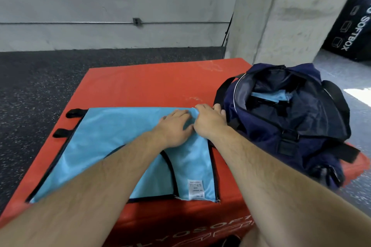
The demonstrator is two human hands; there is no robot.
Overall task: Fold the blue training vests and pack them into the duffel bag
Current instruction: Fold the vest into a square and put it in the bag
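Observation:
A light blue training vest (112,146) with black trim lies spread flat on the red soft box (144,86); a white label shows near its front right corner. My left hand (174,126) rests flat on the vest near its far right edge. My right hand (210,120) pinches the vest's far right corner, fingers curled. The navy duffel bag (291,118) stands open on the right of the box, and another blue vest (271,96) lies folded inside it.
Dark speckled rubber floor (40,86) lies to the left and behind. A grey concrete wall and pillar (271,16) stand at the back. A black soft box (351,22) sits at the far right. Black strap handles (74,113) stick out on the red box's left side.

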